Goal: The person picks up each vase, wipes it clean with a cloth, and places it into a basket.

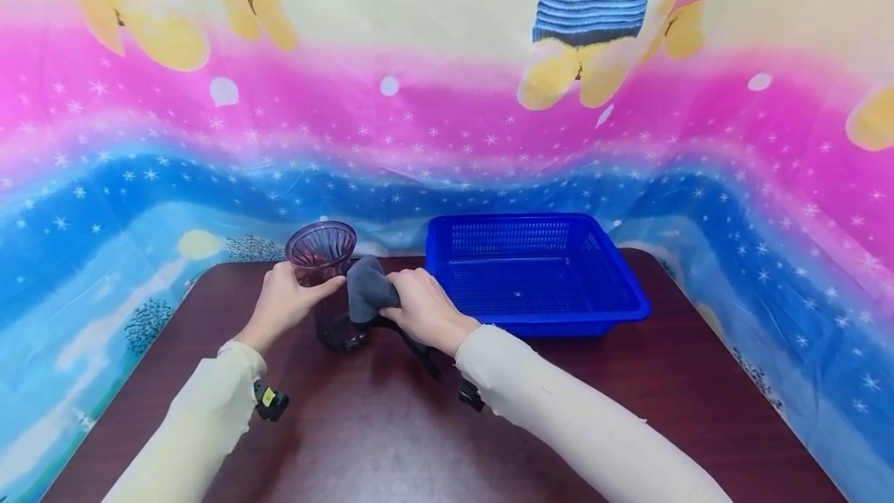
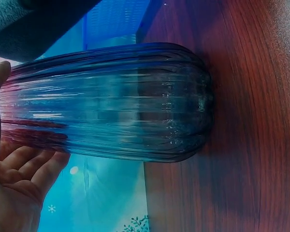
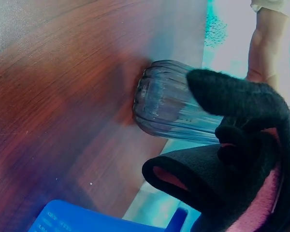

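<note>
Near the table's (image 1: 391, 441) far-left edge, the left hand (image 1: 282, 303) grips the upright ribbed purple glass vase (image 1: 328, 286) while the right hand (image 1: 422, 309) presses a clutched grey cloth (image 1: 366, 286) against its side, so wiping looks under way, with the blue plastic basket (image 1: 534, 270) empty alongside.

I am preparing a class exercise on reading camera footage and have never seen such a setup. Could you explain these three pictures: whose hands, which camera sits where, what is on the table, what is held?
No machine here: a person works with bare hands. The wide picture comes from a head-worn camera; the two close-ups come from cameras on each wrist. On the dark wooden table stand a ribbed glass vase and a blue plastic basket. The left hand grips the vase near its rim. The right hand holds a grey cloth against the vase's side.
</note>
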The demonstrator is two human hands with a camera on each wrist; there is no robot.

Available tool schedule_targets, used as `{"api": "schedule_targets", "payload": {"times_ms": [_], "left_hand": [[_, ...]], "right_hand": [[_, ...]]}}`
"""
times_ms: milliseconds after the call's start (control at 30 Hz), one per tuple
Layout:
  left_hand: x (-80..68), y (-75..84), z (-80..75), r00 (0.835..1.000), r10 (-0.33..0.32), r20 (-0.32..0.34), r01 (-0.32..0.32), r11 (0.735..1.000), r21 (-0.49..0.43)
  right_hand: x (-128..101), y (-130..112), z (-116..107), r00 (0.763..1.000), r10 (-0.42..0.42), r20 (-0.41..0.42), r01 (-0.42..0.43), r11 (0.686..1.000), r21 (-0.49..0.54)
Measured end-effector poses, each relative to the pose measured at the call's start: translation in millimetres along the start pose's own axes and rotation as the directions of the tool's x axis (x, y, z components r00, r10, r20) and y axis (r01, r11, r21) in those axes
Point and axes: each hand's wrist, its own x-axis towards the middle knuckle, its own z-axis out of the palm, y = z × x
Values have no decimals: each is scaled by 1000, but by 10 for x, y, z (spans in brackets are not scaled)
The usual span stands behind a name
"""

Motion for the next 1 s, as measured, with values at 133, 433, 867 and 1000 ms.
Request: {"api": "schedule_targets", "payload": {"times_ms": [133, 433, 867, 1000], "left_hand": [[-11, 14, -7, 1000, 0, 1, 0, 1000, 6], [-19, 11, -8, 1000, 20, -18, -20, 999, 30], [-24, 8, 5, 1000, 16, -9, -16, 1000, 19], [-20, 0, 14, 1000, 14, -9, -14, 1000, 15]], "right_hand": [[28, 0, 17, 1000, 6, 2, -6, 1000, -8], [95, -33, 33, 1000, 15, -6, -15, 1000, 12], [186, -47, 84, 999, 49, 13, -49, 999, -1], [198, -56, 102, 997, 68, 27, -68, 998, 9]]}}
